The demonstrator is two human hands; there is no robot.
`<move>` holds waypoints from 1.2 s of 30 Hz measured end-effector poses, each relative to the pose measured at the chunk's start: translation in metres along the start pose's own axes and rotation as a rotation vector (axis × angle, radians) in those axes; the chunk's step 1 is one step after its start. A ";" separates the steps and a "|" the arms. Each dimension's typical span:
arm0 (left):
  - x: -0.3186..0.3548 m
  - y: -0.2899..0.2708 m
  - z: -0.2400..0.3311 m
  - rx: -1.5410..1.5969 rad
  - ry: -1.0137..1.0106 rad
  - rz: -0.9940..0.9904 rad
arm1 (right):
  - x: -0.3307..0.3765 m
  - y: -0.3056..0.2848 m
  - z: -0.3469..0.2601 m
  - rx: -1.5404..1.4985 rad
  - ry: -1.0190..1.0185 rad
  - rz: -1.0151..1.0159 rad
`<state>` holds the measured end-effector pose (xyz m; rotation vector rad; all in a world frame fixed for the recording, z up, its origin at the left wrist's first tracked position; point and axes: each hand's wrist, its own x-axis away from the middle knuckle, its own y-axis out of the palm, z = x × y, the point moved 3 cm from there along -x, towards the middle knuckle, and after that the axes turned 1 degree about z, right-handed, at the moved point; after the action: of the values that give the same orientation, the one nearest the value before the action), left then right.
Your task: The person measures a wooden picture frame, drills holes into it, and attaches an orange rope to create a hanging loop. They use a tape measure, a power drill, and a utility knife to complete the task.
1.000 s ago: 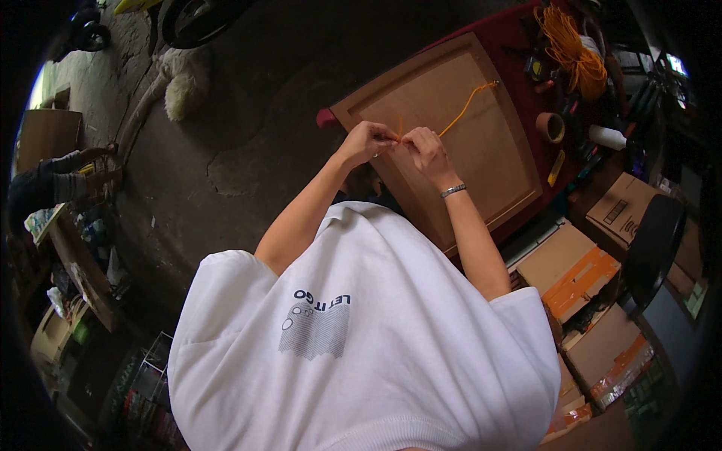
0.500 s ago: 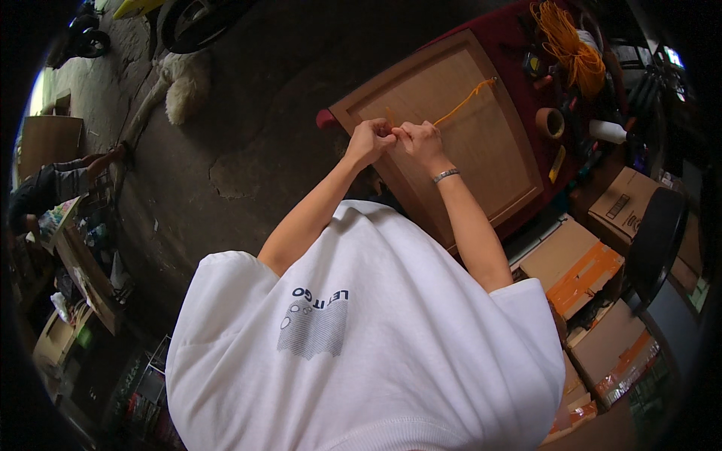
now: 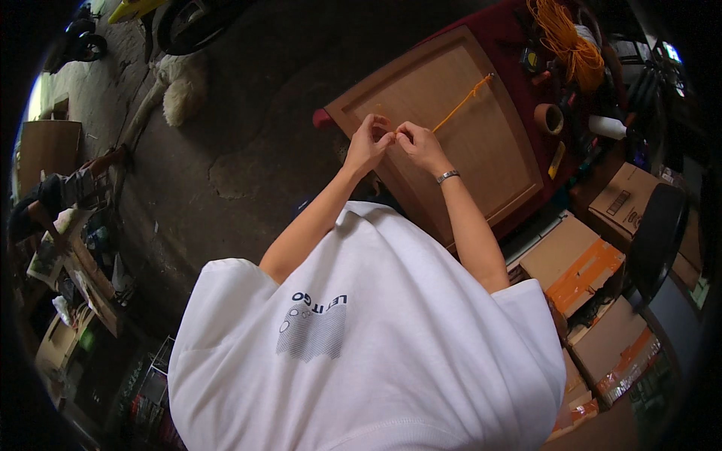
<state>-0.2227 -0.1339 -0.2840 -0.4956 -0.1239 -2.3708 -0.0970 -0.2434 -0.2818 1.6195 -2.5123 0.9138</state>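
A length of orange cord (image 3: 456, 110) is stretched across a framed wooden panel (image 3: 481, 161), which is laid on a counter (image 3: 502, 36) covered in red cloth. One end of the cord is fastened near the panel's far right corner; the other stretch is led to the right hand (image 3: 422, 149), by whose pinched fingertips it is held. The left hand (image 3: 367, 144) is brought just beside it over the panel's left part, fingers bent and narrowly spaced; whether cord is gripped there cannot be told. The right wrist is circled by a metallic band (image 3: 447, 177). On the counter, right of the panel, are placed a loose orange cord bundle (image 3: 575, 56), a tape measure (image 3: 530, 60), a brown tape roll (image 3: 549, 119) and a yellow-handled tool (image 3: 556, 161).
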 end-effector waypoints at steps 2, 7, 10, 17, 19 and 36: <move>0.004 -0.001 -0.010 0.108 -0.016 -0.064 | 0.002 -0.003 0.001 -0.050 -0.009 -0.032; -0.001 -0.007 -0.011 0.075 -0.072 -0.229 | 0.001 -0.003 0.001 -0.098 -0.041 -0.056; 0.000 -0.013 -0.009 0.107 -0.091 -0.277 | 0.001 -0.004 0.000 -0.132 -0.034 -0.070; 0.007 -0.019 0.000 0.088 -0.124 -0.220 | 0.000 -0.006 -0.010 -0.078 -0.044 -0.060; 0.006 -0.020 0.000 0.081 -0.131 -0.222 | 0.000 -0.007 -0.011 -0.061 -0.045 -0.055; -0.040 -0.011 0.018 -0.064 -0.359 -0.569 | -0.007 -0.064 -0.045 0.700 -0.458 -0.107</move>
<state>-0.1973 -0.0968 -0.2827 -1.0269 -0.3973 -2.8119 -0.0536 -0.2345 -0.2170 2.3578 -2.4648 1.7177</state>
